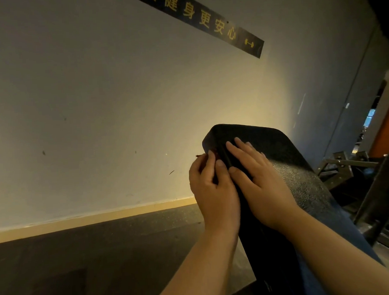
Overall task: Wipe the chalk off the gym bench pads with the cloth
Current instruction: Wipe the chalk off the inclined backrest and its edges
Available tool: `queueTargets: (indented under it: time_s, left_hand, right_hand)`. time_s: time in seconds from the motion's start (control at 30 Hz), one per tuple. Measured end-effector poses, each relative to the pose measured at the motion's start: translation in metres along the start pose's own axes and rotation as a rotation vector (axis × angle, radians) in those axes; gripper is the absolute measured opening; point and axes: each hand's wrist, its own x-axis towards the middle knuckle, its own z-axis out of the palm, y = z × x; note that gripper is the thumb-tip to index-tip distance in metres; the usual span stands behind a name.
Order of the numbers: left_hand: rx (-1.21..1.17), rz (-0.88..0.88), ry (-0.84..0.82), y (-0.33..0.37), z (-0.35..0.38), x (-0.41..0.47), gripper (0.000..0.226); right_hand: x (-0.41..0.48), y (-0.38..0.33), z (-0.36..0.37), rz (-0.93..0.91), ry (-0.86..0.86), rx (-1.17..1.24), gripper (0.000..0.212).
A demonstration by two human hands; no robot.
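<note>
Against the wall [98, 107], the pad [302, 182] slopes up and away from me, its top grainy and pale under the light; whether that is chalk or sheen I cannot tell. My right hand [262, 189] lies flat on the pad's top near its upper end, fingers straight, bracing. My left hand [213, 195] curls at the pad's left edge, gripping the cloth [212, 154], only a reddish scrap showing. I'd press firmly along that side seam, then take long overlapping strokes downward.
</note>
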Motion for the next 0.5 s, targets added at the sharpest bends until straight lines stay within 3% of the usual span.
queueTargets:
  time_s: [0.2,0.4,0.5]
  left_hand:
    - [0.133,0.02,-0.036,0.014,0.018,0.053,0.035]
    - [0.114,0.075,-0.094,-0.007,0.006,0.003,0.039]
    - [0.211,0.097,-0.125,0.003,0.01,0.025,0.04]
  right_hand:
    - [0.001,-0.001,-0.002,0.003,-0.001,0.03,0.048]
    - [0.001,0.001,-0.001,-0.001,0.007,0.053,0.047]
    - [0.001,0.001,-0.002,-0.001,0.009,0.058,0.047]
